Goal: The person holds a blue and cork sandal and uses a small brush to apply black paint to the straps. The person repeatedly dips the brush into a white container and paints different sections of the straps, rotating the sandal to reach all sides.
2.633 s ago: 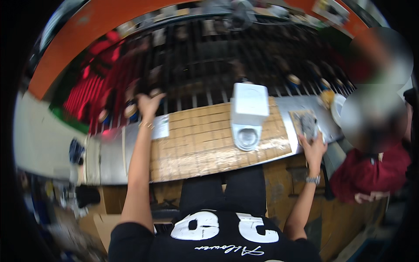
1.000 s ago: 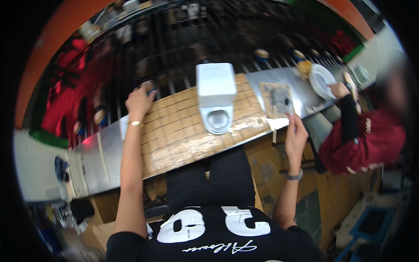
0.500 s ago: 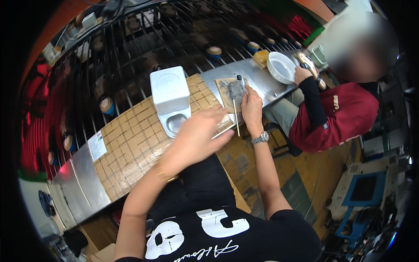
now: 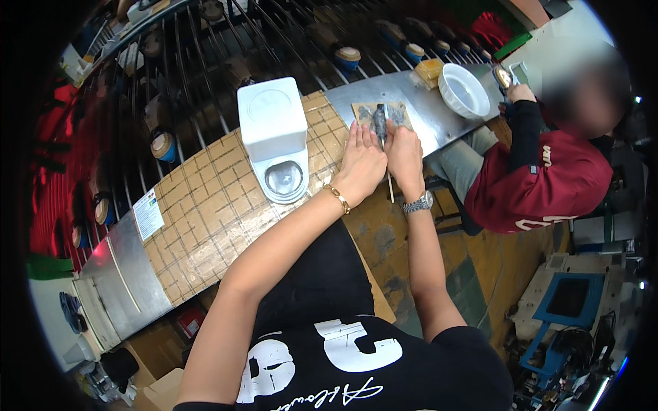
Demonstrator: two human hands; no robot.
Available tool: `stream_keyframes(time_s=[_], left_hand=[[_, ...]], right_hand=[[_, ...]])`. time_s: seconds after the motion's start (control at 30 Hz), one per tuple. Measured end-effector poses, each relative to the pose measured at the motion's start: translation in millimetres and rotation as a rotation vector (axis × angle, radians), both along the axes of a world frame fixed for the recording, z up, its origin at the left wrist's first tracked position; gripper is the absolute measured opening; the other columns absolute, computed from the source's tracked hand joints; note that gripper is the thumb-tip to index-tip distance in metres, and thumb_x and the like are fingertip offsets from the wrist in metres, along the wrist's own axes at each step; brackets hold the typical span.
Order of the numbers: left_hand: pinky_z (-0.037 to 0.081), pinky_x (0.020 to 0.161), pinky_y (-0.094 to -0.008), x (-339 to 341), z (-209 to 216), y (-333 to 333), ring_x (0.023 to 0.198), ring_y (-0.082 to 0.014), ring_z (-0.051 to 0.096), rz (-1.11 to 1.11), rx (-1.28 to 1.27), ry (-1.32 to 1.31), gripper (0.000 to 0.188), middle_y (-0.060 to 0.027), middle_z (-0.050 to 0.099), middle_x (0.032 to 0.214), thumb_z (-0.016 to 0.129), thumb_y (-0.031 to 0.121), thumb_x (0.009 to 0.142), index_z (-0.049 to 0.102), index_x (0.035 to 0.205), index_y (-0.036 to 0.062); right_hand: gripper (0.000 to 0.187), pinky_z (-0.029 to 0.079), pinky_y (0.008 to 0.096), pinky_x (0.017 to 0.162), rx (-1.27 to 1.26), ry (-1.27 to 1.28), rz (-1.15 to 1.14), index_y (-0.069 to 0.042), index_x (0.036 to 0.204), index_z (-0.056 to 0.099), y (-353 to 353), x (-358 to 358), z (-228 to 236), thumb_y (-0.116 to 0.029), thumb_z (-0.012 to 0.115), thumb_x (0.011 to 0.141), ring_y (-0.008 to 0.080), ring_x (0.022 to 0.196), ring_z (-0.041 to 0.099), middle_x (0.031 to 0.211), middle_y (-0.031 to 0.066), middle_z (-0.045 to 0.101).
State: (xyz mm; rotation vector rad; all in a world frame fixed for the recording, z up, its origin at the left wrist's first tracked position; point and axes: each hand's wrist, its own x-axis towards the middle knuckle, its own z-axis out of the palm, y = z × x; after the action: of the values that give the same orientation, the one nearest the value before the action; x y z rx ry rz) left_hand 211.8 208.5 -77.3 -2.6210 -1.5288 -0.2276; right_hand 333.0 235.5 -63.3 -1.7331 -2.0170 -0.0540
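My left hand lies with its fingers stretched forward over the near edge of a small grey-smeared cardboard piece; I see nothing gripped in it. Close beside it, my right hand is closed, apparently around a slim white tool with a dark end, though the fingers hide most of it. Between the hands a dark, smeared patch shows on the card. A thin pale stick sticks out below my hands, its upper part covered. Left of them stands a white dispenser with a round metal-looking bowl in its base.
Taped cardboard covers much of the metal bench. A white bowl and a yellow block stand at the right. Behind runs a roller rack carrying shoes. A co-worker in a red top sits at the right, handling a shoe.
My left hand has moved from above the bench to the card beside my right hand. The co-worker's hand has left the white bowl's rim. The whole view has shifted slightly.
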Motion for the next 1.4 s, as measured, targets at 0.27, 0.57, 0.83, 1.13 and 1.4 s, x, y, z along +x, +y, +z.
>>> stream_keyframes(time_s=[0.27, 0.57, 0.83, 1.13, 1.4], left_hand=[[-0.004, 0.115, -0.0734, 1, 3, 0, 0.132, -0.0387, 0.054, 0.064, -0.010, -0.087, 0.053, -0.0355, 0.053, 0.138, 0.058, 0.008, 0.085, 0.054, 0.131, -0.0170], [-0.007, 0.112, -0.0771, 3, 2, 1, 0.132, -0.0362, 0.054, 0.071, -0.012, -0.082, 0.054, -0.0334, 0.052, 0.140, 0.058, 0.011, 0.086, 0.053, 0.133, -0.0148], [-0.006, 0.111, -0.0783, -3, -5, 5, 0.139, -0.0391, 0.047, 0.039, -0.057, -0.065, 0.057, -0.0323, 0.047, 0.146, 0.060, 0.019, 0.089, 0.053, 0.136, -0.0114], [0.002, 0.116, -0.0723, 4, -6, 0, 0.138, -0.0404, 0.046, 0.058, -0.022, 0.049, 0.056, -0.0329, 0.046, 0.147, 0.046, 0.023, 0.098, 0.046, 0.141, -0.0138], [0.003, 0.116, -0.0725, 3, -14, 6, 0.136, -0.0404, 0.049, 0.054, -0.007, -0.015, 0.059, -0.0329, 0.048, 0.145, 0.050, 0.028, 0.099, 0.047, 0.139, -0.0143]], right_hand=[[0.026, 0.052, 0.0450, 0.066, -0.058, 0.143, 0.007, 0.002, 0.115, 0.070, -23, 2, 4, -0.005, 0.058, 0.093, 0.0451, 0.074, 0.066, 0.081, 0.0337, 0.060], [0.028, 0.049, 0.0413, 0.062, -0.105, 0.255, -0.060, 0.002, 0.118, 0.069, -79, 24, 6, -0.005, 0.060, 0.092, 0.0408, 0.067, 0.065, 0.080, 0.0321, 0.059], [0.033, 0.022, 0.0181, 0.037, -0.715, 1.231, -0.111, -0.003, 0.127, 0.068, -90, 73, 29, -0.019, 0.061, 0.099, 0.0002, 0.043, 0.033, 0.063, -0.0038, 0.052], [0.038, 0.027, 0.0178, 0.035, -0.723, 1.509, 0.096, -0.001, 0.137, 0.057, -63, 74, 12, -0.022, 0.052, 0.105, 0.0030, 0.042, 0.038, 0.073, 0.0023, 0.058], [0.026, 0.046, 0.0327, 0.048, 0.072, 0.471, -0.104, 0.000, 0.111, 0.071, 0, 47, 1, -0.021, 0.059, 0.100, 0.0180, 0.051, 0.061, 0.067, 0.0130, 0.065]])
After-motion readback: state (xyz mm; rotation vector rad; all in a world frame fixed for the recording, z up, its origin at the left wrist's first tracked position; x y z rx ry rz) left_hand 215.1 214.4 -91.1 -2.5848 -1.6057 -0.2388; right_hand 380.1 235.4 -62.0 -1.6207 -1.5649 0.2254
